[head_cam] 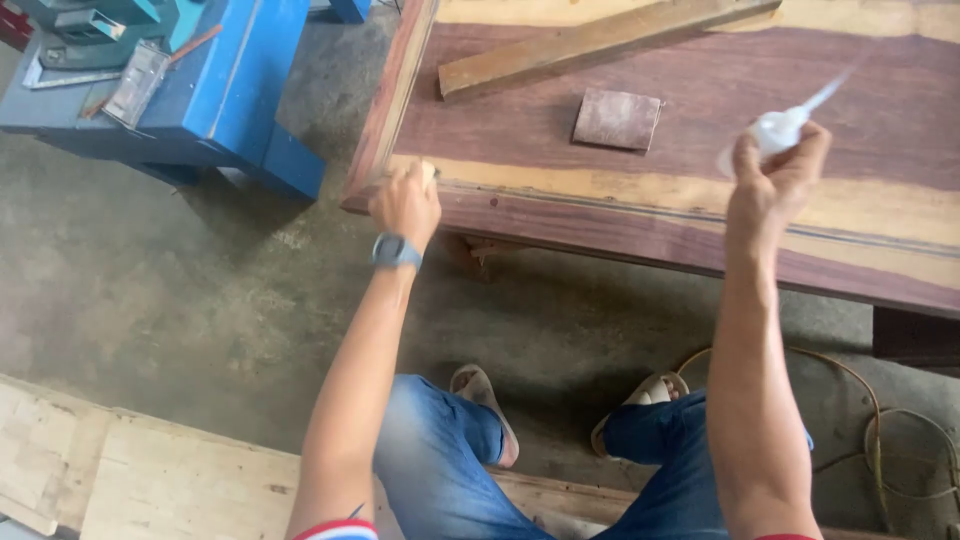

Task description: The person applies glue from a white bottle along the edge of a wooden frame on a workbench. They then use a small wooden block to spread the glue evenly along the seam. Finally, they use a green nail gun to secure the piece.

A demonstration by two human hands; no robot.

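My right hand [775,178] is raised over the wide reddish-brown wooden slab [700,90] and grips a small white squeeze bottle [775,135] with a thin nozzle pointing up and right; the bottle is blurred. My left hand [405,203], a grey watch on its wrist, is closed and rests on the slab's near left edge, a small pale thing just showing at its fingertips. A square of brown sandpaper [617,119] lies flat on the slab between my hands.
A pale wooden batten [590,45] lies slanted on the slab's far side. A blue metal stand [215,90] with tools stands on the concrete floor at upper left. Pale planks [150,470] lie at lower left. Cables [890,420] curl on the floor at lower right.
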